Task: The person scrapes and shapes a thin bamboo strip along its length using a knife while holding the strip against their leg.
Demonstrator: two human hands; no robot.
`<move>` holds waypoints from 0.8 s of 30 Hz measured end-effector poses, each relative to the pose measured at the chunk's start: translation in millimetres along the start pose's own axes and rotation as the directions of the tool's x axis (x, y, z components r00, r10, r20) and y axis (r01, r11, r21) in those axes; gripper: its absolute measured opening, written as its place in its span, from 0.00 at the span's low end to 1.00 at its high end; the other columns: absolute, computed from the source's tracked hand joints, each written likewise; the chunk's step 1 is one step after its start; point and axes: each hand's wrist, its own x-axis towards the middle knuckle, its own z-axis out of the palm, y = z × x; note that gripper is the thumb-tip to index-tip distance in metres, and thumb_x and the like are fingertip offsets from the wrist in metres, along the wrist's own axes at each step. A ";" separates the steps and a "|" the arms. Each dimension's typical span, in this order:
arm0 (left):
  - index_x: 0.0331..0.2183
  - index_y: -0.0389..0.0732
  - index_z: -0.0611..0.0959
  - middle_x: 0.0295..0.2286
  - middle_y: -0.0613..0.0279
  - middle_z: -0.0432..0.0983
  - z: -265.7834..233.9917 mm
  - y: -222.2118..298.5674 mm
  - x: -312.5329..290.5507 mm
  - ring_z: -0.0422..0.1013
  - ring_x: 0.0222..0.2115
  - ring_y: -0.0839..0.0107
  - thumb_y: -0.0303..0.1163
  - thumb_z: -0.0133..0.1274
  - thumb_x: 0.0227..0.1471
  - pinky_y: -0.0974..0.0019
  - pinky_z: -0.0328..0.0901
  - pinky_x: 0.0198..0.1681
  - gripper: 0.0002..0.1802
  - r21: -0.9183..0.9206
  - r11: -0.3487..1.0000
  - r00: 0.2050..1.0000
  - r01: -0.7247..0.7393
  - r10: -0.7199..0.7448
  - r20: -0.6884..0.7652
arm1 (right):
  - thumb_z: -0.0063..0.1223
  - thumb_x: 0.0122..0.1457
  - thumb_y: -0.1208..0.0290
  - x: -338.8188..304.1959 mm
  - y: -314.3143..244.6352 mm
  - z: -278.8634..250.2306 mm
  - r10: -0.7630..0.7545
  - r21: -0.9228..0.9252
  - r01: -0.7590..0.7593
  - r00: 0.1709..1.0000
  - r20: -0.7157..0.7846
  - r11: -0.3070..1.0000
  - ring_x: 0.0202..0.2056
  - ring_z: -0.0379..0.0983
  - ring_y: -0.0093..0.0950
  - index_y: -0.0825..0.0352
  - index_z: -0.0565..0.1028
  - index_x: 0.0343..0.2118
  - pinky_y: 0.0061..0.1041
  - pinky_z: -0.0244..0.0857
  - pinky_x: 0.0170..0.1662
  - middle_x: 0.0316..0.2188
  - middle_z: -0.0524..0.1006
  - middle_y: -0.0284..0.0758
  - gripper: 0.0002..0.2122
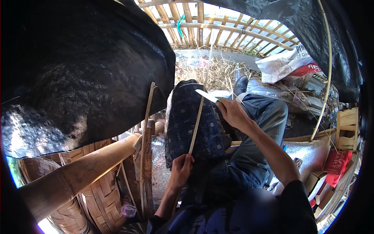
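Note:
In my left hand (pixel 181 168), closed near my lap, is the lower end of a long thin bamboo strip (pixel 196 124). The strip slants up and away across a dark blue patterned cloth (pixel 191 117) draped over my left leg. My right hand (pixel 232 112) grips a knife (pixel 207 95) with a bit of green showing at the handle; most of the handle is hidden by my fingers. Its bright blade points left and lies across the strip, near the far edge of the cloth. Whether the edge bites into the strip, I cannot tell.
Pale shavings (pixel 222 66) are heaped beyond my boot (pixel 240 85). A thick bamboo pole (pixel 78 175) runs at the left, above woven baskets (pixel 103 201). Black sheeting (pixel 89 78) hangs at the upper left. A white sack (pixel 282 64) lies at the far right, a red bag (pixel 337 167) nearer.

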 end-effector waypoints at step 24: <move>0.25 0.44 0.69 0.12 0.80 0.50 -16.7 -13.4 19.2 0.46 0.09 0.88 0.41 0.41 0.58 0.80 0.41 0.09 0.13 -0.490 0.817 0.945 0.304 -0.194 0.263 | 0.40 0.61 0.60 -38.1 -15.0 17.4 0.076 0.113 -0.140 0.892 0.446 0.984 0.25 0.68 0.48 0.72 0.71 0.25 0.39 0.60 0.29 0.20 0.71 0.49 0.18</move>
